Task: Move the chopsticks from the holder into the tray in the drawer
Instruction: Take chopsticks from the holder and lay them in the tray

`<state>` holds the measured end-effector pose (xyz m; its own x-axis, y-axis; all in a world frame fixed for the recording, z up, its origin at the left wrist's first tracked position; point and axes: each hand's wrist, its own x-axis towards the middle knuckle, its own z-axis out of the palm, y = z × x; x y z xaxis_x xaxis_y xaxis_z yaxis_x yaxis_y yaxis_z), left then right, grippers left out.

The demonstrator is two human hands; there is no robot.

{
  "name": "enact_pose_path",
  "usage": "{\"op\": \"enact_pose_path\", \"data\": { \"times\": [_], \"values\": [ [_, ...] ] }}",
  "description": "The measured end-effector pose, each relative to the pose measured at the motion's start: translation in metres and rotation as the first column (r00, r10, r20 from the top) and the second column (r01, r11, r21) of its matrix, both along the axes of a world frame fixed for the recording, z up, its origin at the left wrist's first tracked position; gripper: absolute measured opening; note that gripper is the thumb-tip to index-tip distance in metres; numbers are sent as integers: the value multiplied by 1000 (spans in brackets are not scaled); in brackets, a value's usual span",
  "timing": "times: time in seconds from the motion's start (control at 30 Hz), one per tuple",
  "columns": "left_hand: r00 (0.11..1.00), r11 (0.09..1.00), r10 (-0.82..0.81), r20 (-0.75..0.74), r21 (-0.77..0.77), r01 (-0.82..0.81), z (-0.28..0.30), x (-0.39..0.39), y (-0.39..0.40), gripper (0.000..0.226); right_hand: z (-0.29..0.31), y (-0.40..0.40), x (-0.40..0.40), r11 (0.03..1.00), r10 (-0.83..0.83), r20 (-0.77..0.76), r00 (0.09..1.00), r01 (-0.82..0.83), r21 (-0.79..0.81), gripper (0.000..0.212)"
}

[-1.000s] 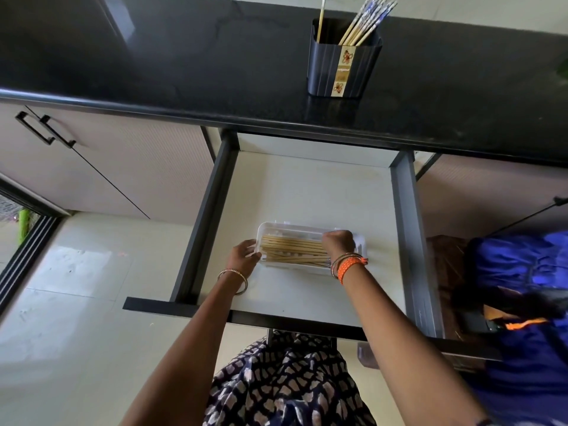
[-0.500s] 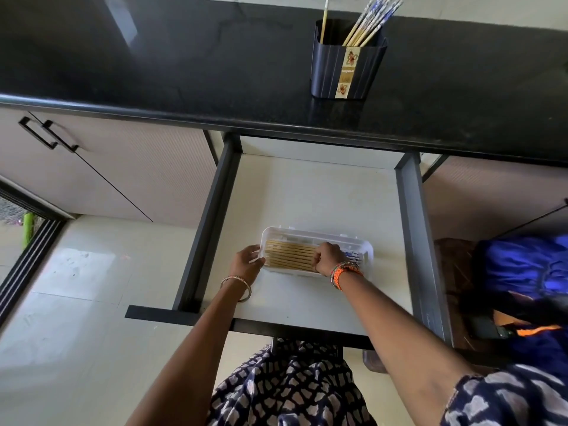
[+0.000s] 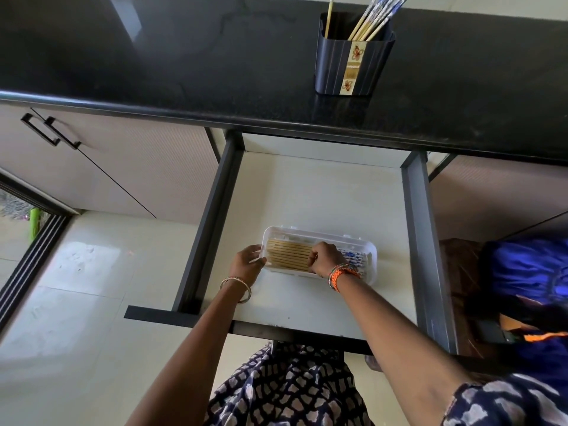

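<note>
Chopsticks of pale wood (image 3: 287, 255) fill my white plastic tray (image 3: 319, 238); left hand (image 3: 247, 262) grips its end, right hand (image 3: 326, 259) pinches them; several remain in the dark ribbed holder (image 3: 353, 61).

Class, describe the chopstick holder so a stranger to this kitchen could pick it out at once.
Start at the black countertop above the open drawer. Near its back edge stands the holder, a dark ribbed cup. It alone stands there, with a cream floral strip and chopsticks poking out.

Glossy black stone-like counter (image 3: 184, 56); white plastic tray (image 3: 319, 236); pale, probably wooden chopsticks (image 3: 287, 256); matt drawer (image 3: 322, 186) floor.
</note>
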<state>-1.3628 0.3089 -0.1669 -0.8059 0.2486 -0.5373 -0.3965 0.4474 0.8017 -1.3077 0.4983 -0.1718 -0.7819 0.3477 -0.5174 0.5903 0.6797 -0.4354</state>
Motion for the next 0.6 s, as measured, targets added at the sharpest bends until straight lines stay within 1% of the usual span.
{"op": "enact_pose_path", "data": {
  "times": [0.13,0.2,0.27,0.4,0.47,0.53,0.6],
  "values": [
    [1000,1000,16,-5,8,-16,1,1,1,36,3,6,0,998,-9,-10,1000,8,-70,14],
    [998,998,58,-5,15,-58,5,1,2,37,15,12,-4,995,-21,-31,999,18,-102,15],
    [993,994,112,-47,2,-112,13,-2,6,37,37,22,-11,993,-39,-72,997,30,-118,17],
    [957,998,58,-284,-21,-67,51,-34,36,39,98,54,-35,988,-102,-226,969,72,-136,26],
    [918,1000,21,-396,1,-23,84,-64,62,38,133,74,-53,984,-143,-325,935,99,-149,24],
    [866,998,-14,-500,47,43,123,-97,93,37,171,100,-76,976,-201,-425,883,143,-164,21],
    [811,991,-34,-584,87,104,161,-126,126,37,204,127,-100,959,-278,-536,797,197,-204,18]
  ]
}}
